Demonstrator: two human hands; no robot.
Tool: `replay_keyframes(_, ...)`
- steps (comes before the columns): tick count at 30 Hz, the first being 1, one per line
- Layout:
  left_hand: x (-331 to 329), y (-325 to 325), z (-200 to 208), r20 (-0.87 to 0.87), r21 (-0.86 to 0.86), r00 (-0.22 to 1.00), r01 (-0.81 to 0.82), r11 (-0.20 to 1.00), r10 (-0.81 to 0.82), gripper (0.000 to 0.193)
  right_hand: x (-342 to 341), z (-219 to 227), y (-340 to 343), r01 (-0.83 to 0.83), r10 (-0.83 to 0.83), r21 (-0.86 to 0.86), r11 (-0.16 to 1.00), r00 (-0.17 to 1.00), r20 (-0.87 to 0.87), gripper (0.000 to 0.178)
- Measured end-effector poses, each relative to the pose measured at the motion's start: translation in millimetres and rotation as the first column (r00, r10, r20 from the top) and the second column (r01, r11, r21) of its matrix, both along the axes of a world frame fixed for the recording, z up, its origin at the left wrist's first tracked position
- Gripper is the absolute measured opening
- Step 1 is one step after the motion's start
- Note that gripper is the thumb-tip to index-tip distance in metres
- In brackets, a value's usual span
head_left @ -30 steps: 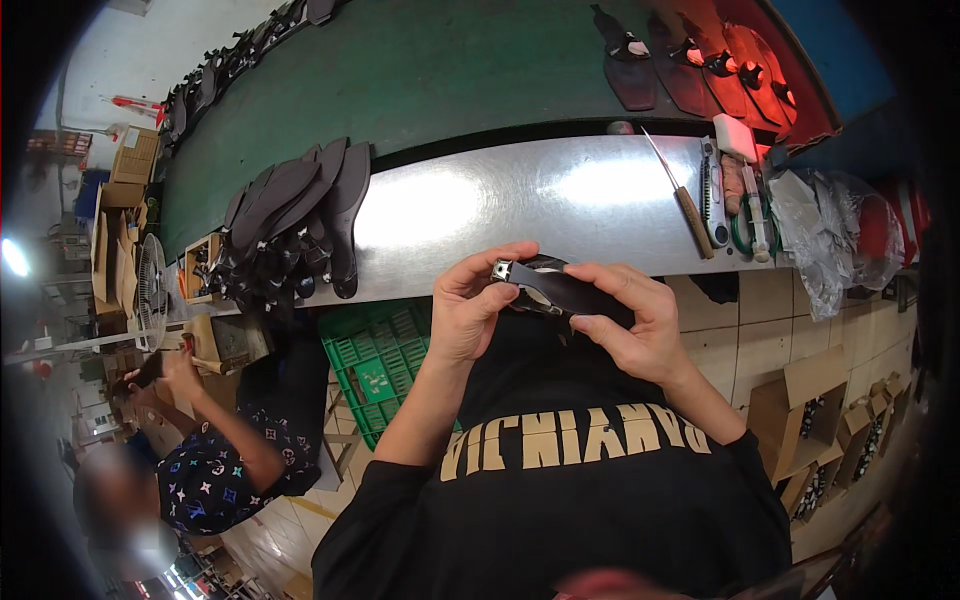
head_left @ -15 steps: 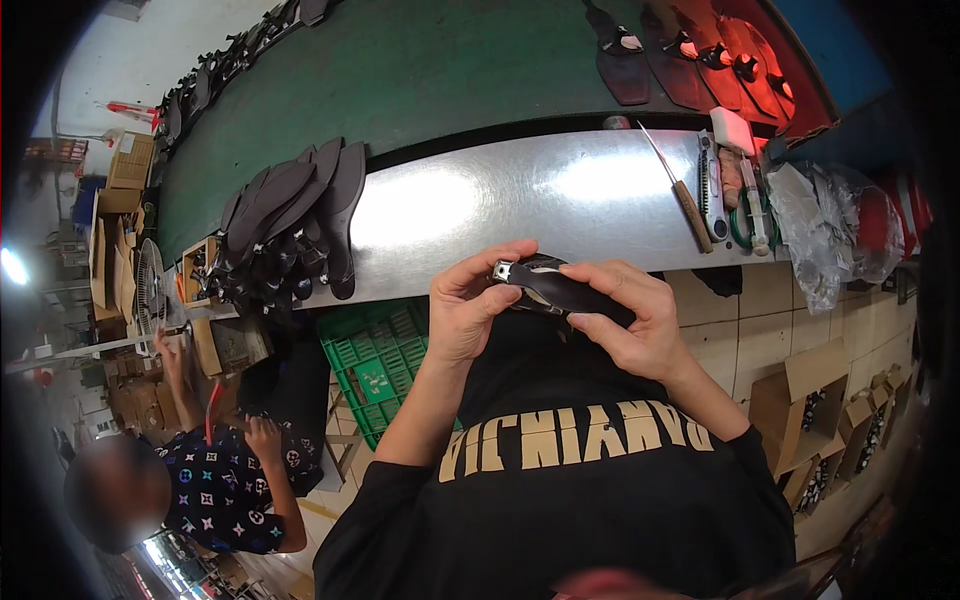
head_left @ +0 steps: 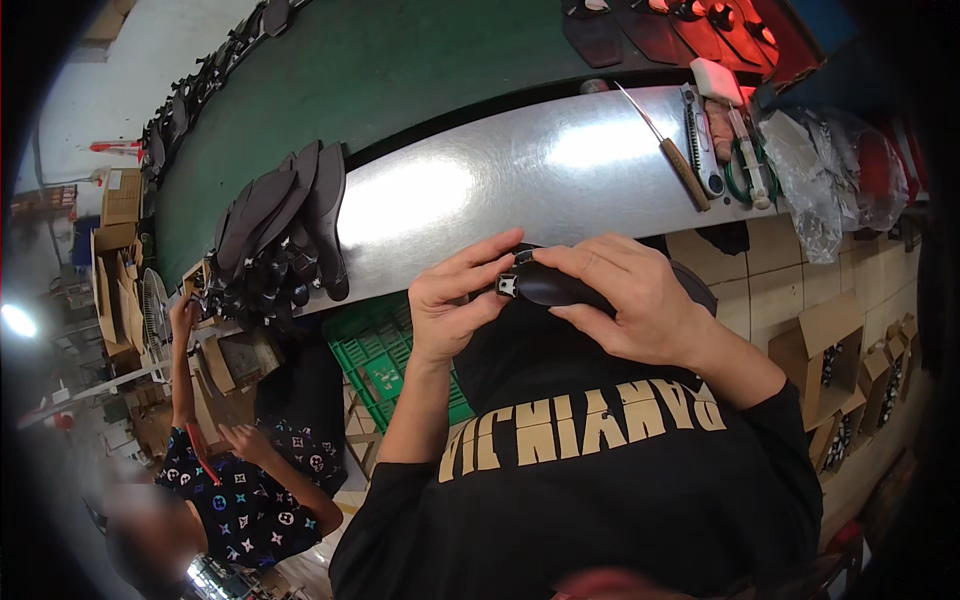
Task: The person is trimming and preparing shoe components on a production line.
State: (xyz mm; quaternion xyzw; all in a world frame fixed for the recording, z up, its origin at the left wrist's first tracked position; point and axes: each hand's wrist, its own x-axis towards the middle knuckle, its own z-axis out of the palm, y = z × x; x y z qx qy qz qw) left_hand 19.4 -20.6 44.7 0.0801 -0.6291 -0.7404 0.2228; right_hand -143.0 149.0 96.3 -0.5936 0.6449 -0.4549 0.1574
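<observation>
Between both hands, just in front of the metal-topped bench edge, is a dark sandal upper piece point(head_left: 565, 287) with a sole-like body. A silver metal fitting point(head_left: 507, 285) shows at its left end. My left hand point(head_left: 447, 305) closes around that end, with its thumb below the fitting and its fingers above. My right hand point(head_left: 645, 295) grips the dark body from above, the thumb on the near side. Its palm hides much of the piece, and a dark part point(head_left: 697, 286) shows beyond the hand.
A pile of dark sandal pieces point(head_left: 270, 225) lies on the metal bench top point(head_left: 480, 175). To the right are an awl point(head_left: 684, 172), a utility knife point(head_left: 705, 150), a syringe point(head_left: 748, 160) and plastic bags point(head_left: 810, 175). Below stands a green crate point(head_left: 385, 375); a co-worker point(head_left: 250, 490) is at left.
My right hand has turned over the piece and now covers more of it. The silver fitting has tilted to face me, and my left fingers have shifted. The co-worker's arm has moved to the bench.
</observation>
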Motion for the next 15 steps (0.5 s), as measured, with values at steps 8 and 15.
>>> replay_keyframes(8,1.4,-0.2,9.4,0.034,-0.182,0.999,0.043,0.982,-0.037,0.044,3.9,-10.2,0.9,-0.01,0.01,-0.012,1.0,1.0,0.012,0.048)
replay_keyframes(15,-1.2,12.0,14.5,0.103,-0.127,0.995,0.022,0.992,-0.009,0.041,5.9,-18.3,-4.2,-0.009,0.01,-0.012,1.0,0.997,0.08,0.042)
